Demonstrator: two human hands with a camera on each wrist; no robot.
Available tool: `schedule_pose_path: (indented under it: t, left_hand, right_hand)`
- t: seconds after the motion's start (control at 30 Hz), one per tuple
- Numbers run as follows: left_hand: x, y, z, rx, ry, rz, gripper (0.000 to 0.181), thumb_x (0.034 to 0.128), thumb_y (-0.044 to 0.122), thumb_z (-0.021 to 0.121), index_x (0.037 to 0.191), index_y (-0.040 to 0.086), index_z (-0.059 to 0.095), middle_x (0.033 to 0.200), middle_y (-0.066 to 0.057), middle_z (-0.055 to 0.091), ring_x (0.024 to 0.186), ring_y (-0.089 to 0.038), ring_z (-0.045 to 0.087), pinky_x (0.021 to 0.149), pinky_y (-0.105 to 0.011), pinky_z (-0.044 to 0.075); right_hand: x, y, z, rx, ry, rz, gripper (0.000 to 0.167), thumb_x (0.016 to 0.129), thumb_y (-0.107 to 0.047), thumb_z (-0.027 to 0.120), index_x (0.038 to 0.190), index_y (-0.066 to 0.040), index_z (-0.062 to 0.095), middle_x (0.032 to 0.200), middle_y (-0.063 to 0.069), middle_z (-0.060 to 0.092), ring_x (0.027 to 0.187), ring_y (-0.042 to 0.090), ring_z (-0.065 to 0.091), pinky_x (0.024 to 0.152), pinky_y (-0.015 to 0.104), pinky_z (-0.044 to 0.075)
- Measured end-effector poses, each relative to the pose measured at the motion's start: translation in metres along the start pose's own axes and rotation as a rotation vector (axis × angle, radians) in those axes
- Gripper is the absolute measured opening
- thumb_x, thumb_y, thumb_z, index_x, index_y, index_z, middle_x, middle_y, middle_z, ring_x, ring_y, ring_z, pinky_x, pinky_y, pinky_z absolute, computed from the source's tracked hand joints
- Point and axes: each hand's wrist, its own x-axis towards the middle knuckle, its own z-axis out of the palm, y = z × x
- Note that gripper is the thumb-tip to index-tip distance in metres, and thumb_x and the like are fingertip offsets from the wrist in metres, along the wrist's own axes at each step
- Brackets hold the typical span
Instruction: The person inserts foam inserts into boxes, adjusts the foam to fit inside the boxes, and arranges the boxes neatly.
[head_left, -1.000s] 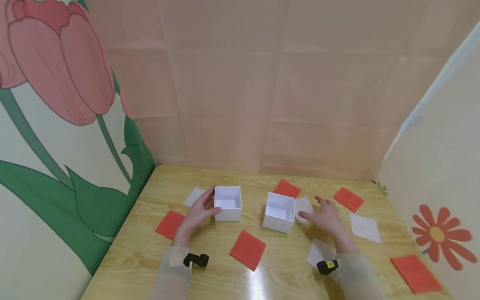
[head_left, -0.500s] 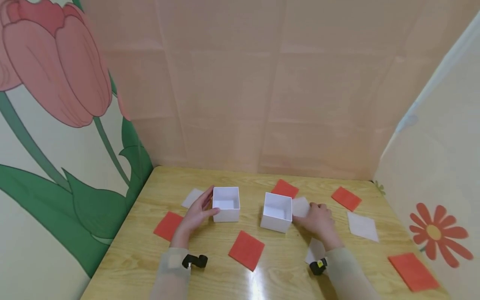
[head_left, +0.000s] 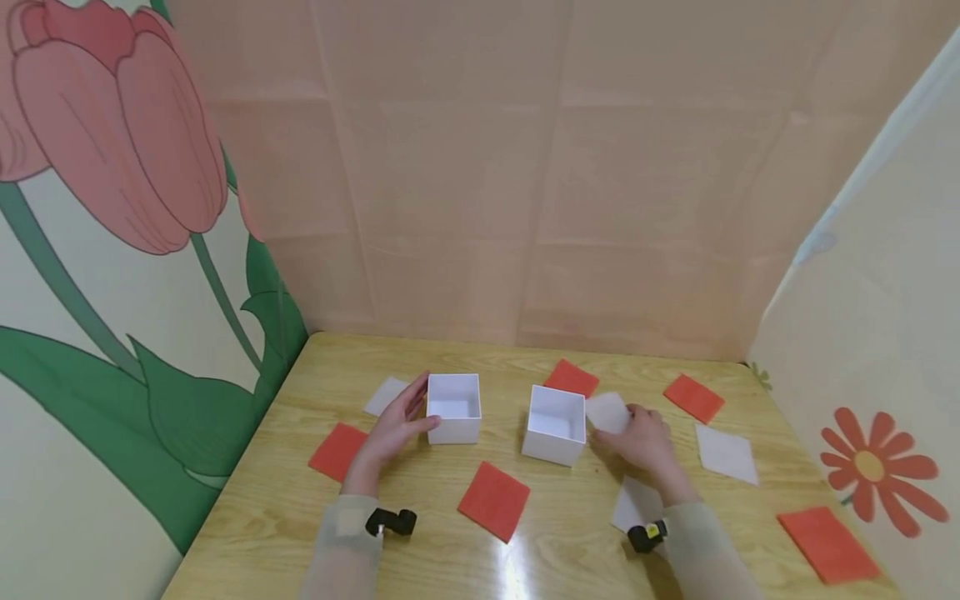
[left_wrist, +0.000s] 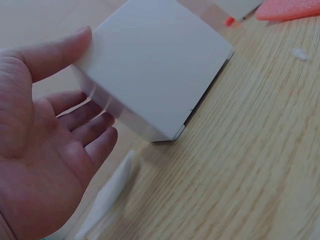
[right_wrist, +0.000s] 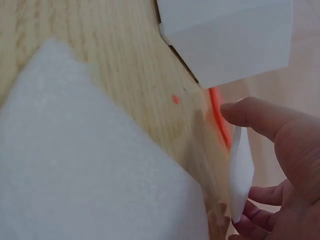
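The left hand [head_left: 390, 433] rests along the left side of an open white box [head_left: 454, 429]. In the left wrist view the thumb of that hand [left_wrist: 50, 135] lies at one face of the box [left_wrist: 160, 60], its fingers at the adjoining side. A second white box [head_left: 551, 447] stands to the right, slightly tilted in outline. Beside it the right hand [head_left: 641, 442] holds a white square sheet [head_left: 607, 412] by its edges. The right wrist view shows this sheet [right_wrist: 241, 175] between the thumb and fingers of the right hand [right_wrist: 285, 170], just off the box [right_wrist: 230, 40].
On the wooden table [head_left: 405, 542] lie several red squares, one in front between the boxes [head_left: 494, 502] and one behind the right box [head_left: 572, 378]. White squares lie at the right [head_left: 726, 453], under the right wrist [head_left: 636, 502] and behind the left hand [head_left: 386, 396].
The right hand has moved in from the right, closed on the white sheet beside the right box and lifted it slightly. The left hand and both boxes have stayed in place.
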Motion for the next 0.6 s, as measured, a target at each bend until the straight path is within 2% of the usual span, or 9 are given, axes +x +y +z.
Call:
schedule_pose_path:
  t: [0.1, 0.3, 0.43, 0.6]
  left_hand:
    - [0.000, 0.000, 0.000, 0.006, 0.000, -0.003, 0.092, 0.0970, 0.003, 0.078, 0.169, 0.001, 0.022, 0.175, -0.017, 0.023, 0.161, -0.034, 0.023, 0.129, -0.043, 0.023]
    - [0.000, 0.001, 0.001, 0.007, 0.011, -0.011, 0.090, 0.0966, 0.001, 0.078, 0.169, 0.000, 0.023, 0.175, -0.016, 0.024, 0.161, -0.033, 0.024, 0.128, -0.043, 0.024]
    - [0.000, 0.001, 0.002, 0.009, 0.015, -0.003, 0.089, 0.0970, -0.001, 0.076, 0.168, -0.003, 0.023, 0.175, -0.019, 0.024, 0.161, -0.036, 0.023, 0.128, -0.046, 0.023]
    - [0.000, 0.000, 0.002, 0.014, 0.020, 0.000, 0.087, 0.0977, -0.003, 0.074, 0.168, -0.003, 0.022, 0.174, -0.021, 0.023, 0.161, -0.038, 0.022, 0.128, -0.048, 0.022]
  right_hand:
    - [-0.001, 0.001, -0.007, 0.020, 0.004, -0.013, 0.114, 0.087, -0.062, 0.081, 0.158, 0.013, 0.031, 0.149, 0.041, 0.037, 0.131, 0.056, 0.042, 0.107, 0.072, 0.043]
    - [0.002, -0.001, -0.020, 0.038, 0.045, -0.043, 0.111, 0.092, -0.059, 0.077, 0.160, 0.014, 0.028, 0.152, 0.043, 0.037, 0.134, 0.056, 0.042, 0.109, 0.071, 0.043]
    - [0.000, -0.014, -0.030, 0.119, 0.081, -0.085, 0.110, 0.093, -0.057, 0.079, 0.164, 0.008, 0.026, 0.154, 0.038, 0.036, 0.136, 0.054, 0.042, 0.108, 0.069, 0.045]
    - [-0.005, -0.039, -0.041, 0.227, 0.115, -0.186, 0.109, 0.092, -0.055, 0.081, 0.169, -0.003, 0.023, 0.158, 0.031, 0.037, 0.140, 0.051, 0.040, 0.106, 0.068, 0.046]
